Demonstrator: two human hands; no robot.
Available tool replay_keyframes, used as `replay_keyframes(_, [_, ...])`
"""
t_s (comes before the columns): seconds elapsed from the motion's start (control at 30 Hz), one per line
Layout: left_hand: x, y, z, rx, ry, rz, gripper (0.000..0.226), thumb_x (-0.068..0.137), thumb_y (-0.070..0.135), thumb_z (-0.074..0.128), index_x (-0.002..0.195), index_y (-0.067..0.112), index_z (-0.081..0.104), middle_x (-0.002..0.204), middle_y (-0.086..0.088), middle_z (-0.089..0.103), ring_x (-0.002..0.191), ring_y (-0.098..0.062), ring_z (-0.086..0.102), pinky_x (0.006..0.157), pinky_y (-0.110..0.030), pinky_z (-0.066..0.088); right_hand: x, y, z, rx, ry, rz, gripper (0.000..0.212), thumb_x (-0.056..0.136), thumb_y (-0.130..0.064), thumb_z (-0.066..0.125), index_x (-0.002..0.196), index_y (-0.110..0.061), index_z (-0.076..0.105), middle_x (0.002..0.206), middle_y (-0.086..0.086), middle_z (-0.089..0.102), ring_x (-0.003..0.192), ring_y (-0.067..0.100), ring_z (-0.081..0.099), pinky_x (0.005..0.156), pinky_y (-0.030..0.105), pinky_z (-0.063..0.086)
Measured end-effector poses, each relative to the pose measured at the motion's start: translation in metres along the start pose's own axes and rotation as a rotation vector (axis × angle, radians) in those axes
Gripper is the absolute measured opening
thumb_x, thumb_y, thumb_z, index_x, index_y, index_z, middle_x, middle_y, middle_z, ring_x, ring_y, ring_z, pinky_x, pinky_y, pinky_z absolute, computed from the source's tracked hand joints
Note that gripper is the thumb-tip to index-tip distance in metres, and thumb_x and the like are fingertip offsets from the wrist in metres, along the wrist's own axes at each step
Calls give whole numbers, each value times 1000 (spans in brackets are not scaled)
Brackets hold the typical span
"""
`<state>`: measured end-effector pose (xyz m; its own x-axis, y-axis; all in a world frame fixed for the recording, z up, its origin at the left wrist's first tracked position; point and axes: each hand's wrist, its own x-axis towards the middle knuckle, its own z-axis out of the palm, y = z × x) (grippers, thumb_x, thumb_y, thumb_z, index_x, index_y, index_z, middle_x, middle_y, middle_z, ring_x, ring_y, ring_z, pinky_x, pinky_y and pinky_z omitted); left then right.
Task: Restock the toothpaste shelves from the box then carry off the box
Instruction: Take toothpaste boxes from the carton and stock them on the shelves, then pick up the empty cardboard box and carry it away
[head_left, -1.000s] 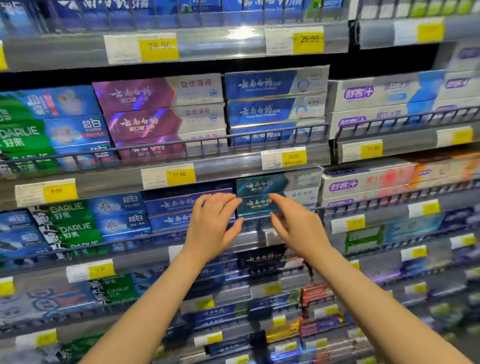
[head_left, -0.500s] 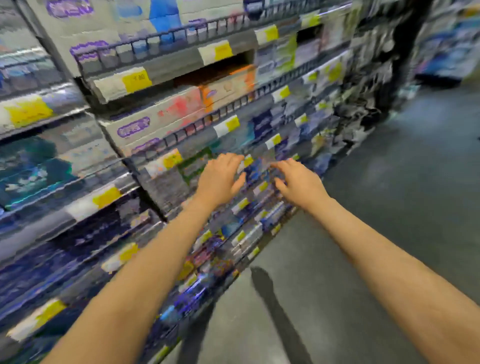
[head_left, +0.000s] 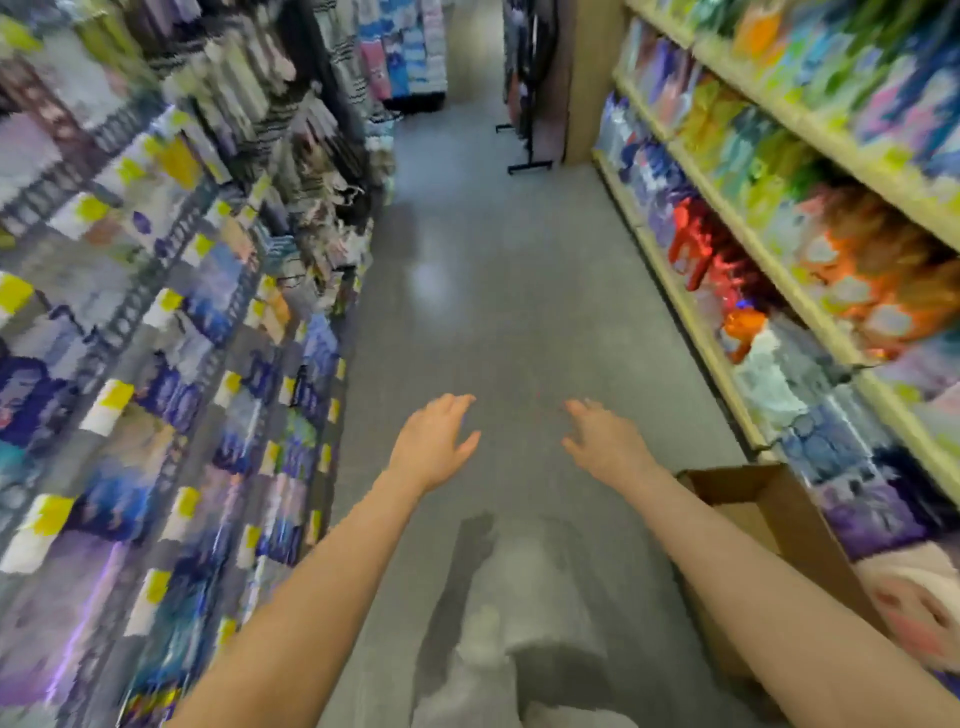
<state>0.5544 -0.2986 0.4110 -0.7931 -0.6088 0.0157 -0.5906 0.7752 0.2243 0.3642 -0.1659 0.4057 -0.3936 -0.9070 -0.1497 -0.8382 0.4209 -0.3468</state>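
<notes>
A brown cardboard box (head_left: 769, 512) stands open on the floor at the lower right, partly hidden behind my right forearm. My left hand (head_left: 434, 447) and my right hand (head_left: 605, 441) hang in the air over the grey aisle floor, fingers spread and relaxed, holding nothing. The toothpaste shelves (head_left: 171, 374) run along the left side, blurred, with yellow price tags on their rails. The inside of the box is mostly out of sight.
Shelves of colourful packets (head_left: 810, 218) line the right side. The grey aisle floor (head_left: 493, 270) runs ahead between both shelf rows. A black stand (head_left: 530, 156) and a pillar sit far up the aisle. My grey trouser leg shows below.
The view has swung right, from facing the toothpaste shelves to looking down the aisle. Both hands came off the shelf and now float over the floor. The box has come into view.
</notes>
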Motion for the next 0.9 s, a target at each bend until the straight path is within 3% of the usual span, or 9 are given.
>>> replay_keyframes(0.13, [82, 42, 29, -26, -89, 203, 50, 91, 35, 52, 134, 10, 44, 124, -11, 53, 116, -29, 50, 92, -40, 42, -11, 83, -7, 58, 36, 217, 42, 96, -27, 48, 136, -15, 42, 131, 8, 50, 117, 27, 50, 90, 34, 40])
replay_keyframes(0.27, [162, 71, 49, -41, -187, 408, 75, 78, 56, 27, 134, 9, 47, 127, -16, 54, 119, -31, 51, 95, -41, 44, -27, 144, -19, 166, 117, 495, 41, 95, -24, 46, 136, -20, 42, 136, 3, 47, 115, 21, 52, 86, 33, 45])
replay_keyframes(0.33, [203, 88, 54, -25, -237, 475, 70, 81, 53, 35, 137, 12, 43, 132, -12, 50, 123, -29, 48, 97, -40, 42, -34, 167, -26, 214, 169, 621, 39, 94, -24, 44, 133, -21, 46, 133, 3, 51, 113, 21, 53, 84, 33, 46])
replay_keyframes(0.43, [250, 130, 65, -59, -282, 588, 56, 89, 32, 56, 140, 17, 39, 134, -9, 48, 123, -29, 47, 98, -38, 41, -44, 192, -34, 269, 251, 808, 39, 95, -26, 45, 133, -19, 46, 134, 4, 51, 117, 22, 52, 88, 34, 45])
replay_keyframes(0.67, [305, 242, 110, -118, -405, 842, 53, 91, 29, 56, 139, 12, 41, 129, -10, 50, 118, -28, 51, 94, -38, 43, -101, 236, -32, 354, 405, 1164, 45, 94, -28, 51, 137, -19, 42, 134, 3, 51, 117, 20, 53, 90, 31, 46])
replay_keyframes(0.9, [323, 341, 165, -76, -471, 879, 55, 92, 35, 53, 142, 23, 34, 136, -2, 48, 120, -17, 49, 93, -34, 47, -170, 288, -8, 434, 446, 1388, 49, 93, -29, 50, 140, -23, 38, 142, 0, 44, 124, 18, 47, 96, 34, 46])
